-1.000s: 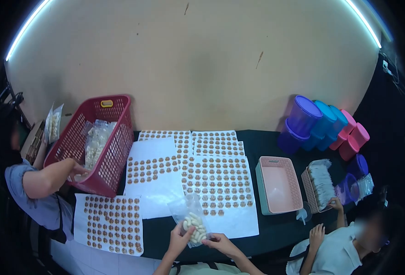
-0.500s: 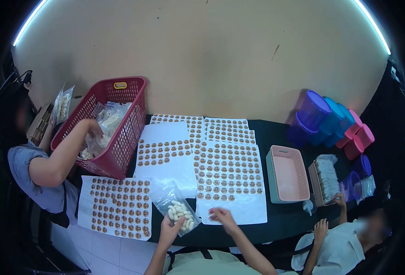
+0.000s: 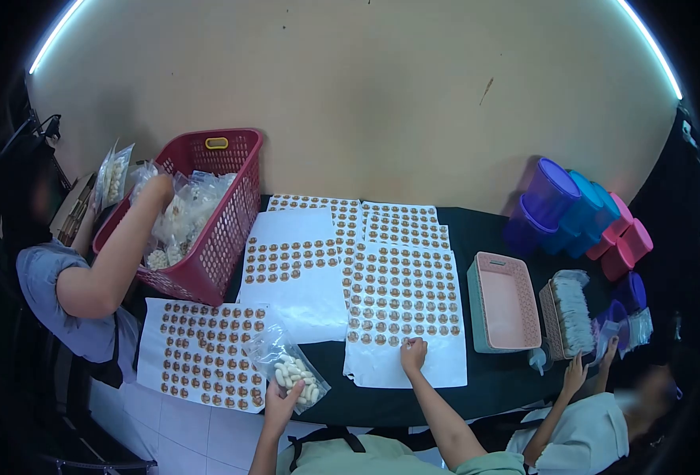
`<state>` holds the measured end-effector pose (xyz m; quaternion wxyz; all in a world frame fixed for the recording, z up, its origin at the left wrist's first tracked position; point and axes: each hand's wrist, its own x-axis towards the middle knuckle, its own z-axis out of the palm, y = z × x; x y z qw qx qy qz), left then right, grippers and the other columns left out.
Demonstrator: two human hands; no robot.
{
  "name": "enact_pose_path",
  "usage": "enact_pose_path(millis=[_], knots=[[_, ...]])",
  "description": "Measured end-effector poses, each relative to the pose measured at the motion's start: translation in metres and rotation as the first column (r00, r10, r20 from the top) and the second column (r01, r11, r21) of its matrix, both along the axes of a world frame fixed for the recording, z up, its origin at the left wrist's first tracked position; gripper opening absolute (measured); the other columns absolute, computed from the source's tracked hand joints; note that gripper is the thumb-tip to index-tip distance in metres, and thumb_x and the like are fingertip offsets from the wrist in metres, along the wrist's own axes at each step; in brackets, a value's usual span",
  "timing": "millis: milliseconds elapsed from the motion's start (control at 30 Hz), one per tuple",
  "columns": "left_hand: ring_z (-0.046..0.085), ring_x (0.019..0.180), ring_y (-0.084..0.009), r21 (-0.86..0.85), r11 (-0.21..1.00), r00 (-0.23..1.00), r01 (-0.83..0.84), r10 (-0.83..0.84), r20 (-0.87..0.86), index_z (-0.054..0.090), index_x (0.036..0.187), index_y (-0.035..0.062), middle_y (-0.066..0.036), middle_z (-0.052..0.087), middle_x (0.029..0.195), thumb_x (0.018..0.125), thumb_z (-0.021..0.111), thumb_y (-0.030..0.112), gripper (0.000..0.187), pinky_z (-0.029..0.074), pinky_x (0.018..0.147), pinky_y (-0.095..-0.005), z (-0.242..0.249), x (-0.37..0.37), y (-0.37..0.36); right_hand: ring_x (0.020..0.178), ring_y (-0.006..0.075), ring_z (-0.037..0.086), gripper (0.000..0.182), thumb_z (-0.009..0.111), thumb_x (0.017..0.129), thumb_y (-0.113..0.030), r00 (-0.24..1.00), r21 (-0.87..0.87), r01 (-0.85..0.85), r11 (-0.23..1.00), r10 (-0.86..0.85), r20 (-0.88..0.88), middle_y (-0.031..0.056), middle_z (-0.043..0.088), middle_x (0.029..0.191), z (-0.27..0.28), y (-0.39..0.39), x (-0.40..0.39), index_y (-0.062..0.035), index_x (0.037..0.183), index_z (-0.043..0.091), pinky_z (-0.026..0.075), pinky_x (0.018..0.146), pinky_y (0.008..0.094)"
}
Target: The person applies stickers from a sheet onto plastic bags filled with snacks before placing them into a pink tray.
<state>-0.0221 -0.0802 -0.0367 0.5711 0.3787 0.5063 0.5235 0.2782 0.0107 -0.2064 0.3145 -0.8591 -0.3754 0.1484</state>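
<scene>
My left hand (image 3: 281, 398) grips the lower edge of a clear plastic bag (image 3: 294, 370) filled with white, capsule-like pieces. My right hand (image 3: 414, 355) is at the lowest row of round brown stickers on a white sheet (image 3: 405, 368), its fingers pinched together; whatever they hold, if anything, is too small to make out. Beside the bag lies another sticker sheet (image 3: 156, 348), and a partly used sheet (image 3: 294, 305) is just above it.
A red basket (image 3: 227, 237) of filled bags stands at the left, where a co-worker (image 3: 89, 285) reaches in. At the right are a pink tray (image 3: 508, 305), a narrow basket of packets (image 3: 573, 313), coloured tubs (image 3: 552, 194) and another person (image 3: 575, 427).
My right hand has moved right and up to the last sticker row, its fingers now pinched. The left co-worker's hand has risen in the basket. At right, the other person now holds a packet.
</scene>
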Motion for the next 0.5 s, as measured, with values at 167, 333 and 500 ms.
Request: enact_pose_path(millis=[167, 333, 500], knots=[[0.054, 0.093, -0.0152, 0.014, 0.998, 0.998, 0.061, -0.060, -0.021, 0.042, 0.111, -0.0036, -0.011, 0.054, 0.102, 0.079, 0.059, 0.007, 0.037, 0.044, 0.081, -0.0265, -0.008, 0.003, 0.004, 0.078, 0.0312, 0.053, 0.017, 0.062, 0.071, -0.017, 0.995, -0.087, 0.023, 0.996, -0.031, -0.092, 0.0129, 0.054, 0.079, -0.011, 0.014, 0.018, -0.0035, 0.074, 0.053, 0.043, 0.068, 0.0398], [0.054, 0.093, -0.0143, -0.007, 0.999, 0.999, 0.047, -0.047, -0.017, 0.043, 0.110, -0.0034, -0.010, 0.054, 0.102, 0.079, 0.060, 0.007, 0.037, 0.043, 0.081, -0.0265, 0.003, 0.015, 0.001, 0.061, 0.0147, 0.052, 0.010, 0.060, 0.075, -0.014, 0.812, 0.059, -0.141, 0.988, 0.149, -0.564, 0.0028, 0.056, 0.068, -0.005, 0.003, 0.030, -0.0055, 0.076, 0.056, 0.041, 0.053, 0.0310], [0.054, 0.092, -0.0127, 0.038, 0.985, 0.984, 0.169, -0.171, 0.048, 0.042, 0.113, -0.0014, -0.009, 0.053, 0.103, 0.079, 0.060, 0.009, 0.040, 0.044, 0.080, -0.0253, 0.008, 0.032, 0.004, 0.071, 0.0088, 0.050, 0.009, 0.061, 0.077, -0.014, 0.356, 0.216, -0.355, 0.909, 0.346, -0.868, 0.0006, 0.057, 0.079, 0.139, -0.033, -0.004, -0.0064, 0.080, 0.057, 0.040, 0.064, 0.0225]])
